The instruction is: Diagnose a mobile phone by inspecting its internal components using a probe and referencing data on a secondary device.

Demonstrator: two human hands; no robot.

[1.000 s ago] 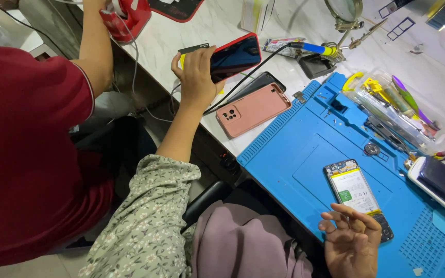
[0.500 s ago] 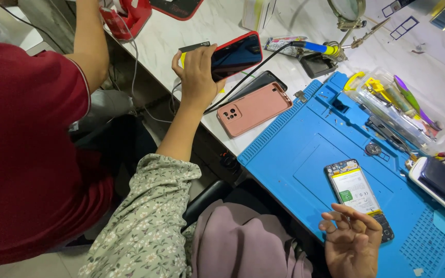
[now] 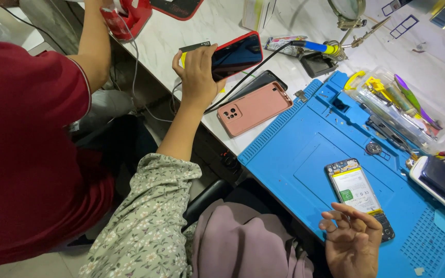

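Note:
My left hand (image 3: 198, 76) reaches out over the white table and grips a phone in a red case (image 3: 237, 54), screen dark, with a black cable running from it. My right hand (image 3: 353, 243) hovers at the near edge of the blue work mat (image 3: 305, 154), fingers loosely curled and apart, holding nothing. Just beyond its fingertips lies an opened phone (image 3: 357, 194) with its battery showing. A pink-cased phone (image 3: 254, 107) lies face down beside a dark phone (image 3: 261, 82), below the red one.
A person in a red shirt (image 3: 24, 154) sits at my left, an arm (image 3: 95, 41) stretched to a red object (image 3: 130, 15). A clear tray of tools (image 3: 395, 105) sits on the mat's far side. A soldering iron (image 3: 310, 47) and another phone (image 3: 441, 186) lie nearby.
None of note: my left hand still holds the red-cased phone, and my right hand has shifted only slightly near the opened phone.

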